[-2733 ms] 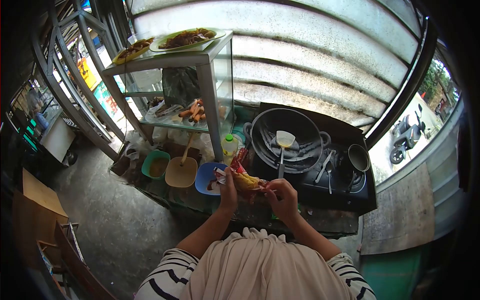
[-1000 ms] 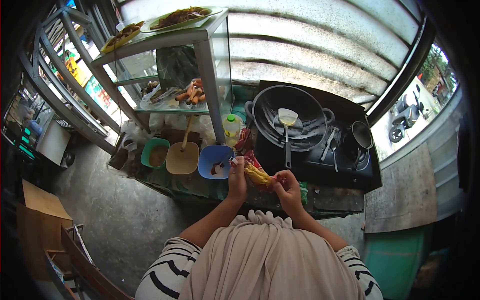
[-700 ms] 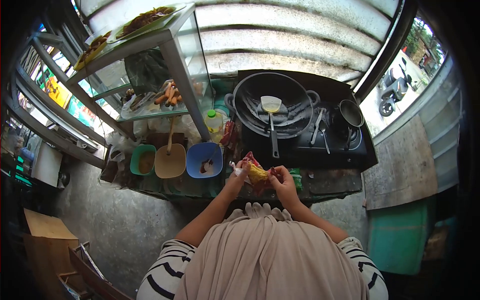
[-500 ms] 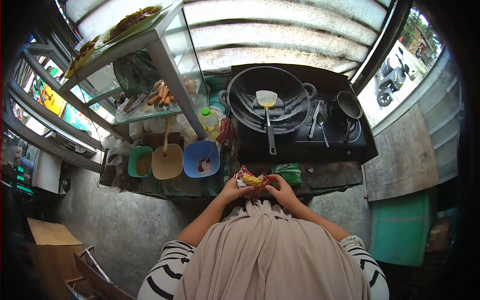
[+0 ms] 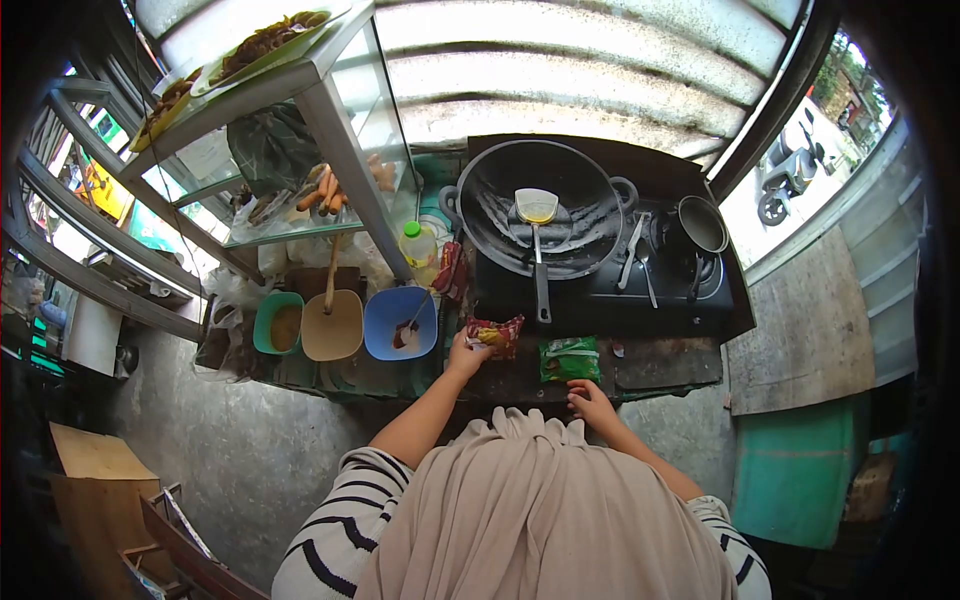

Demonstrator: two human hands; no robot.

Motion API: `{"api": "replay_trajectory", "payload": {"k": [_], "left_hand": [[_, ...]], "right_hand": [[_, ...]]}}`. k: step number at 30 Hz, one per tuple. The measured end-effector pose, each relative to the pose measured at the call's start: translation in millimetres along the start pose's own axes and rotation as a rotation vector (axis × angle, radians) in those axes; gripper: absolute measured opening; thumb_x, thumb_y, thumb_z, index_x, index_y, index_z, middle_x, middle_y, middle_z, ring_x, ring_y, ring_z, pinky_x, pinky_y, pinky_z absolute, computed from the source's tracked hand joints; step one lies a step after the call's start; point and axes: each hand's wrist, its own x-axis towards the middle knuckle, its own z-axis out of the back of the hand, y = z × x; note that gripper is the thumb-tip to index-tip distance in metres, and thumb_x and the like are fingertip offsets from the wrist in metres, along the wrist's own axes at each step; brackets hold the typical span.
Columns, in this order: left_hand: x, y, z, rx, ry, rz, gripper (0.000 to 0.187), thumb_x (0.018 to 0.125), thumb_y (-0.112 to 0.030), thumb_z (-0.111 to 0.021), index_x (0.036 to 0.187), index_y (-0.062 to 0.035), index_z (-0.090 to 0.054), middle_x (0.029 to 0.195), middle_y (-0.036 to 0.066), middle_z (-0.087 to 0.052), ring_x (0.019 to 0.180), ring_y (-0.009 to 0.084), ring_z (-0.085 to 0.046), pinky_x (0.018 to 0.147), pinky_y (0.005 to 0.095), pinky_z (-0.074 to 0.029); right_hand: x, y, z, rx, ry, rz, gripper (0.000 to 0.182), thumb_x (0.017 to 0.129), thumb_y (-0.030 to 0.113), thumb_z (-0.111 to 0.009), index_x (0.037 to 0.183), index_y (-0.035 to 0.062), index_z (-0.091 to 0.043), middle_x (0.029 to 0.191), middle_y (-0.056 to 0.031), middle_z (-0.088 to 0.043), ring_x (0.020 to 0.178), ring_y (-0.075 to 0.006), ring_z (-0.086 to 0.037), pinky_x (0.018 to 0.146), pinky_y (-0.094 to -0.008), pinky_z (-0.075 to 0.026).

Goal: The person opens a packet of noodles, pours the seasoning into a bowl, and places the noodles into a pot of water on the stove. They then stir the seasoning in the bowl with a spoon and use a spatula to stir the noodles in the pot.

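My left hand [image 5: 466, 354] is closed on a crumpled red and yellow packet [image 5: 497, 337] at the counter's front, right of the blue bowl [image 5: 401, 322]. Near the counter's front edge, my right hand [image 5: 590, 402] has its fingers partly curled; whether anything is between them is too small to tell. Just above it lies a green packet [image 5: 569, 359]. A black wok [image 5: 540, 208] rests on the stove with a white-headed spatula [image 5: 538, 240] inside, its black handle over the near rim.
Beige [image 5: 333, 325] and teal [image 5: 279, 323] bowls stand left of the blue one. Behind them are a glass cabinet [image 5: 325, 130] and a green-capped bottle [image 5: 417, 245]. A small pan [image 5: 703, 224], a knife [image 5: 630, 251] and a fork [image 5: 648, 272] lie on the stove's right.
Both hands were together on the red packet. My left hand has carried it left and forward; my right hand has let go and moved right, below the green packet.
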Motion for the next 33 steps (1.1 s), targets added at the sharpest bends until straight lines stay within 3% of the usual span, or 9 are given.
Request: {"api": "replay_trajectory", "payload": {"k": [3, 6, 9, 15, 19, 22, 24, 27, 33], "left_hand": [[3, 3, 2, 0.093, -0.024, 0.032, 0.066, 0.061, -0.021, -0.081, 0.118, -0.005, -0.051, 0.111, 0.014, -0.053, 0.104, 0.0256, -0.054, 0.086, 0.034, -0.046], [-10, -42, 1, 0.205, -0.134, 0.013, 0.077, 0.061, -0.024, -0.082, 0.126, -0.0048, -0.045, 0.115, 0.014, -0.051, 0.106, 0.0269, -0.054, 0.09, 0.0353, -0.045], [-11, -48, 6, 0.065, -0.033, 0.054, 0.085, 0.062, -0.029, -0.083, 0.131, -0.0061, -0.039, 0.122, 0.016, -0.046, 0.11, 0.0287, -0.052, 0.093, 0.0378, -0.044], [-28, -61, 3, 0.235, -0.187, -0.01, 0.08, 0.068, -0.035, -0.079, 0.131, -0.0067, -0.04, 0.128, 0.018, -0.042, 0.112, 0.0281, -0.05, 0.095, 0.038, -0.04], [-42, -78, 8, 0.203, -0.206, -0.042, 0.072, 0.072, -0.034, -0.075, 0.13, -0.0075, -0.042, 0.126, 0.018, -0.045, 0.111, 0.0278, -0.05, 0.096, 0.038, -0.039], [-48, -84, 16, 0.173, -0.188, -0.069, 0.064, 0.075, -0.031, -0.074, 0.126, -0.0057, -0.046, 0.119, 0.016, -0.051, 0.107, 0.026, -0.052, 0.092, 0.0369, -0.042], [-53, -91, 20, 0.051, -0.179, -0.041, 0.055, 0.078, -0.024, -0.072, 0.124, -0.0057, -0.048, 0.106, 0.01, -0.058, 0.094, 0.0181, -0.056, 0.083, 0.0312, -0.046], [-58, -104, 21, -0.075, -0.187, -0.003, 0.045, 0.082, -0.018, -0.068, 0.12, -0.0044, -0.049, 0.096, 0.006, -0.061, 0.082, 0.011, -0.057, 0.075, 0.0245, -0.046], [-66, -126, 3, -0.036, -0.242, 0.038, 0.034, 0.086, -0.023, -0.065, 0.113, -0.0042, -0.054, 0.073, 0.0, -0.056, 0.064, 0.0051, -0.05, 0.059, 0.0211, -0.04]], "right_hand": [[-6, -5, 8, 0.057, -0.018, -0.017, 0.032, 0.087, 0.017, -0.06, 0.117, 0.0088, -0.054, 0.104, -0.0033, -0.056, 0.084, -0.0114, -0.058, 0.068, -0.0257, -0.048], [-12, -11, 16, 0.138, -0.097, 0.0, 0.025, 0.089, 0.022, -0.059, 0.108, 0.0061, -0.06, 0.097, -0.0033, -0.059, 0.078, -0.0108, -0.059, 0.066, -0.0248, -0.048], [-23, -6, 22, 0.227, -0.162, -0.018, 0.022, 0.09, 0.026, -0.058, 0.097, 0.0054, -0.064, 0.088, -0.0032, -0.062, 0.072, -0.0108, -0.059, 0.064, -0.0251, -0.049], [-4, -50, 44, 0.266, -0.234, -0.063, 0.018, 0.091, 0.022, -0.057, 0.09, 0.0053, -0.064, 0.08, -0.0048, -0.062, 0.061, -0.0085, -0.058, 0.054, -0.0215, -0.045], [-25, -12, 18, 0.463, -0.394, 0.071, 0.017, 0.089, 0.02, -0.06, 0.09, 0.0037, -0.064, 0.071, -0.0038, -0.06, 0.056, -0.0076, -0.055, 0.052, -0.0213, -0.045], [-22, -9, 20, 0.406, -0.435, 0.168, 0.016, 0.09, 0.019, -0.058, 0.091, 0.0037, -0.063, 0.069, -0.0022, -0.058, 0.054, -0.0075, -0.053, 0.051, -0.0216, -0.044], [-5, -25, 34, 0.166, -0.314, 0.074, 0.016, 0.091, 0.019, -0.055, 0.094, 0.0052, -0.063, 0.074, -0.0027, -0.059, 0.054, -0.0083, -0.053, 0.049, -0.0223, -0.043], [8, -25, 47, 0.24, -0.288, -0.078, 0.016, 0.09, 0.02, -0.057, 0.095, 0.0059, -0.063, 0.076, -0.0018, -0.06, 0.058, -0.0088, -0.055, 0.052, -0.0227, -0.043], [7, -9, 61, 0.316, -0.254, 0.08, 0.023, 0.086, 0.017, -0.059, 0.109, 0.0101, -0.058, 0.087, -0.0018, -0.061, 0.067, -0.0094, -0.058, 0.059, -0.0231, -0.043]]}}
